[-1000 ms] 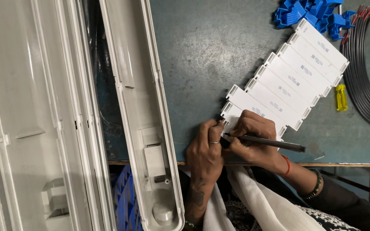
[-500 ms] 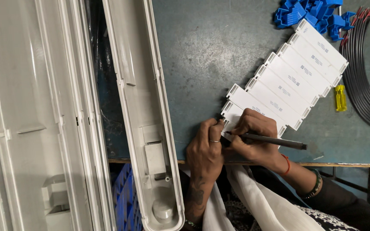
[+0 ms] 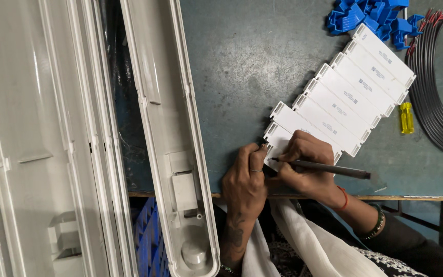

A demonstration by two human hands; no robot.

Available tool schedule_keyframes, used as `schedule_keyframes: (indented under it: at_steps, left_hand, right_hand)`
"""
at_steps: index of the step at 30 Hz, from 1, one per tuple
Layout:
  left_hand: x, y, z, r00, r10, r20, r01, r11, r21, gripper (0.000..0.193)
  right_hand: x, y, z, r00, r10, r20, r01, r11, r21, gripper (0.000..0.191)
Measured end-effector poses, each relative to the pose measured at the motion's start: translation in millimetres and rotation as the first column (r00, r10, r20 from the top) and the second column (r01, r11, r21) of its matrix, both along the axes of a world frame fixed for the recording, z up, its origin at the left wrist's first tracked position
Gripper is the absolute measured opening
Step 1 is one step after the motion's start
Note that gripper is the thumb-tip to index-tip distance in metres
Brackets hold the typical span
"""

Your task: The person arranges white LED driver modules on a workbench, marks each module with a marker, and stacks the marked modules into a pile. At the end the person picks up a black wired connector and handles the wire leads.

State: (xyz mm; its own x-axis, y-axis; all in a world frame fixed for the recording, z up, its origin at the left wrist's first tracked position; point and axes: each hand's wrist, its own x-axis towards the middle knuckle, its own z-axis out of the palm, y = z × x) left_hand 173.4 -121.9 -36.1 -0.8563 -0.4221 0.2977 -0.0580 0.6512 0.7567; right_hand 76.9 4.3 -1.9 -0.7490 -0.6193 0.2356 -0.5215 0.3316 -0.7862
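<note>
Head view, looking down on a dark green bench (image 3: pixel 242 66). The right hand (image 3: pixel 306 164) is gripping a black pen (image 3: pixel 324 167) between closed fingers, the tip resting on the nearest white box (image 3: pixel 279 143) close to the bench's front edge. The left hand (image 3: pixel 244 179) is lying just beside it, its curled fingertips pressing on the left end of that same box; a ring is showing on one finger. Whether the left hand is pinching the box or only steadying it cannot be told.

The nearest box is the lowest of a row of white boxes (image 3: pixel 355 92), lying side by side and touching, running diagonally from near the front edge toward the bench's far right corner. At the far end of the row a heap of blue clips (image 3: pixel 365 18) is lying by the far edge. A small yellow piece (image 3: pixel 406 118) is lying just to the right of the row, and a coil of black wire (image 3: pixel 437 97) is occupying the right edge.

Along the bench's left edge, long white housings (image 3: pixel 165 128) are lying lengthwise, overhanging the front edge. A blue crate (image 3: pixel 147 241) is showing below them.
</note>
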Motion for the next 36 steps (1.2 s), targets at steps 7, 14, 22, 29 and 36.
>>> schedule_keyframes:
  at_steps: [7, 14, 22, 29, 36]
  left_hand:
    - [-0.4, -0.9, 1.0, 1.000, 0.002, 0.006, -0.002, 1.000, -0.002, 0.022]
    - [0.7, 0.7, -1.4, 1.000, -0.001, 0.006, 0.001, 1.000, -0.002, 0.027]
    - [1.0, 0.2, -1.5, 1.000, -0.004, 0.003, 0.004, 1.000, 0.005, 0.029]
    - [0.3, 0.9, -2.8, 1.000, -0.005, 0.010, 0.005, 1.000, -0.001, 0.027]
    - [0.3, -0.1, -2.0, 1.000, -0.009, 0.001, 0.009, 1.000, 0.004, 0.032]
  right_hand:
    - [0.1, 1.8, -1.7, 0.999, -0.030, 0.013, 0.029, 0.998, 0.048, 0.009]
    - [1.0, 2.1, -2.2, 0.998, -0.063, 0.018, 0.062, 0.998, 0.033, 0.009]
    - [0.8, 0.1, -1.5, 0.999, -0.039, -0.010, 0.039, 0.999, 0.020, 0.012]
    - [0.9, 1.3, -2.1, 0.999, -0.050, 0.004, 0.050, 0.999, 0.017, 0.013]
    - [1.5, 1.0, -1.1, 0.996, -0.092, 0.008, 0.092, 0.996, 0.015, 0.010]
